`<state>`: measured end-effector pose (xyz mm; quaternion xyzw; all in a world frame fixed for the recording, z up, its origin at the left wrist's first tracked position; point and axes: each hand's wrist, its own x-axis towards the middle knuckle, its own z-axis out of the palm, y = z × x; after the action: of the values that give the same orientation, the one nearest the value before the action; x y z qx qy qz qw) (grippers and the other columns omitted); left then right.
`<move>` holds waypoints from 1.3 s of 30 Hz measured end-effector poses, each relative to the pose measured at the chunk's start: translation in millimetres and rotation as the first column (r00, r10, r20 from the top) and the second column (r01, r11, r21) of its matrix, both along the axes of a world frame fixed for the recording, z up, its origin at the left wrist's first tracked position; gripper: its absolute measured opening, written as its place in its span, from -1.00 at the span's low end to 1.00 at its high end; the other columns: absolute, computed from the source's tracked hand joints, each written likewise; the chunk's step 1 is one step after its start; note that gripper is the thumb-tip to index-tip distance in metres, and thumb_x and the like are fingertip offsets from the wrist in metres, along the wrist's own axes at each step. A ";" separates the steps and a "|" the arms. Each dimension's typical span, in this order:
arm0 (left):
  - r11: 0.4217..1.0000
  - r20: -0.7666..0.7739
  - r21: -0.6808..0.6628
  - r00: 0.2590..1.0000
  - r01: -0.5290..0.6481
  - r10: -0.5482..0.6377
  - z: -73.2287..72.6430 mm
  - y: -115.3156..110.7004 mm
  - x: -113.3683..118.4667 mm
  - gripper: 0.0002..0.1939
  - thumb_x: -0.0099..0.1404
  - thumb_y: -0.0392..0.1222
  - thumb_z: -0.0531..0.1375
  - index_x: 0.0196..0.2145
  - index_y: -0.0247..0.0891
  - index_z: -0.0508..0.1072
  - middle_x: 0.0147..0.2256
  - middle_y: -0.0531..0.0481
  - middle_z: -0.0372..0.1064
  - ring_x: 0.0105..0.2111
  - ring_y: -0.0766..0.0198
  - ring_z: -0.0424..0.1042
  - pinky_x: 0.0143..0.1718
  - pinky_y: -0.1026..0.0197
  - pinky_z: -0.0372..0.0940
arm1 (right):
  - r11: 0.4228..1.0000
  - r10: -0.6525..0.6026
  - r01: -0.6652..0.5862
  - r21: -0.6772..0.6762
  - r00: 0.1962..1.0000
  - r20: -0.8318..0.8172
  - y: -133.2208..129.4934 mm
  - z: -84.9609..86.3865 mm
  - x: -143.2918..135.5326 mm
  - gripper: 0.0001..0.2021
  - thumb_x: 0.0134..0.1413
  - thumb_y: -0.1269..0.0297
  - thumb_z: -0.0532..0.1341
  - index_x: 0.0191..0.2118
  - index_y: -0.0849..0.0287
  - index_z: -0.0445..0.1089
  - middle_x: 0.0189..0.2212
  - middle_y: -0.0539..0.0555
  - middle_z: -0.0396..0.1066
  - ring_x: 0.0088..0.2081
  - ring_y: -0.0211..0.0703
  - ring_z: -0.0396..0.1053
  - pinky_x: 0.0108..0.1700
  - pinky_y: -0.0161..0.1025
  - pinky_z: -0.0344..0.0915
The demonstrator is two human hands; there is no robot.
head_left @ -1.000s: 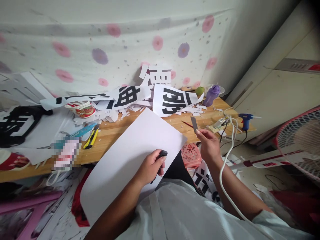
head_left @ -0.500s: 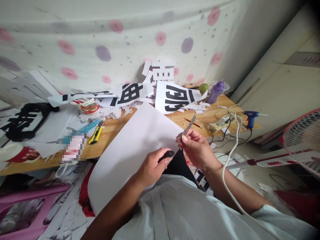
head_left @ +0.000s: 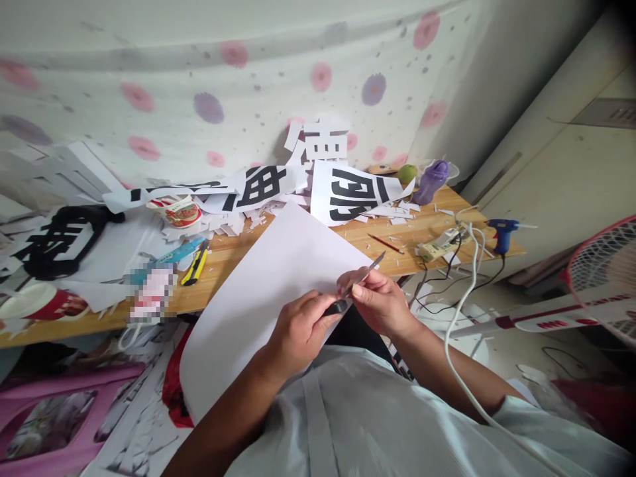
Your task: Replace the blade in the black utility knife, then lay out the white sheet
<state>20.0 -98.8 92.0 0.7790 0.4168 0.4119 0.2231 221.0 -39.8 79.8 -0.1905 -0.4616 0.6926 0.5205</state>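
Note:
My left hand is closed around a small black piece that looks like a handle; most of it is hidden in the fist. My right hand pinches a thin grey metal blade, its pointed tip up and to the right. The blade's lower end meets the black piece, or lies right at it; I cannot tell if it sits inside. Beneath both hands a large white sheet slopes from the table's edge towards my lap.
On the wooden table lie a yellow utility knife, a pencil, white scraps and printed sheets. A paper bowl stands left. At right are a blue glue gun, a white cable and a racket.
My right hand has brought the blade left and down to the black piece in my left hand. The two hands were apart before and now meet. The view has shifted slightly.

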 end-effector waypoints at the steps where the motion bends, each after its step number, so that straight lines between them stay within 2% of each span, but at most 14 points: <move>1: 1.000 -0.010 0.002 1.000 -0.002 0.002 0.2 -0.4 -0.4 -0.74 0.57 -0.21 0.21 0.15 -0.15 0.54 -0.18 -0.11 0.54 -0.20 0.15 0.54 -0.12 0.13 0.44 | 1.000 0.007 -0.007 0.005 1.000 0.007 -0.1 -0.3 -0.5 -0.77 0.14 0.06 0.53 -0.33 0.04 0.57 -0.35 0.03 0.48 -0.27 -0.09 0.37 -0.08 -0.07 0.36; 4: 1.000 -0.019 0.002 1.000 0.001 -0.001 -0.2 -1.0 -1.2 -0.74 0.56 -0.19 0.21 0.15 -0.15 0.55 -0.21 -0.11 0.51 -0.24 0.16 0.51 -0.15 0.13 0.43 | 1.000 0.022 -0.022 0.013 1.000 0.012 -0.3 -0.7 -1.7 -0.75 0.14 0.04 0.53 -0.33 0.04 0.54 -0.32 0.05 0.50 -0.24 -0.05 0.40 -0.07 -0.04 0.38; 14: 1.000 0.026 0.012 0.999 0.027 -0.027 -3.3 -1.7 -1.5 -0.73 0.54 -0.26 0.24 0.15 -0.16 0.53 -0.14 -0.13 0.53 -0.16 0.14 0.54 -0.08 0.12 0.45 | 0.996 0.065 -0.062 0.058 0.997 -0.049 -0.3 -2.4 -2.2 -0.85 0.22 0.14 0.49 -0.30 0.03 0.59 -0.34 0.05 0.50 -0.23 -0.05 0.41 -0.07 -0.05 0.35; 30: 0.999 0.032 -0.008 0.999 0.040 -0.039 -6.1 -1.4 -1.9 -0.70 0.57 -0.21 0.21 0.20 -0.14 0.52 -0.15 -0.14 0.51 -0.17 0.13 0.52 -0.10 0.10 0.45 | 0.998 0.026 -0.025 0.057 1.000 -0.010 -2.3 0.8 -1.7 -0.80 0.17 0.07 0.51 -0.34 0.02 0.57 -0.37 0.05 0.49 -0.24 -0.03 0.40 -0.07 -0.02 0.35; 35: 0.999 0.038 -0.028 0.999 0.038 -0.037 -3.8 -1.3 -0.9 -0.72 0.57 -0.22 0.21 0.17 -0.15 0.53 -0.17 -0.11 0.51 -0.19 0.16 0.52 -0.11 0.13 0.42 | 0.996 0.015 -0.015 0.087 1.000 -0.003 -2.2 1.4 -1.3 -0.83 0.22 0.12 0.48 -0.32 0.02 0.57 -0.36 0.05 0.50 -0.24 -0.03 0.41 -0.06 -0.02 0.34; 39: 0.998 0.037 -0.062 0.999 0.024 -0.022 -1.6 -1.6 0.2 -0.73 0.58 -0.20 0.21 0.16 -0.14 0.54 -0.17 -0.10 0.53 -0.18 0.15 0.54 -0.09 0.13 0.43 | 0.995 -0.016 0.014 0.100 1.000 0.023 -1.7 2.1 -1.9 -0.80 0.21 0.07 0.49 -0.32 0.02 0.57 -0.36 0.05 0.50 -0.26 -0.03 0.41 -0.07 0.00 0.37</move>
<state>20.2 -100.5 90.4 0.7688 0.4162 0.4104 0.2595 219.1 -41.4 81.8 -0.1760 -0.5001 0.6625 0.5292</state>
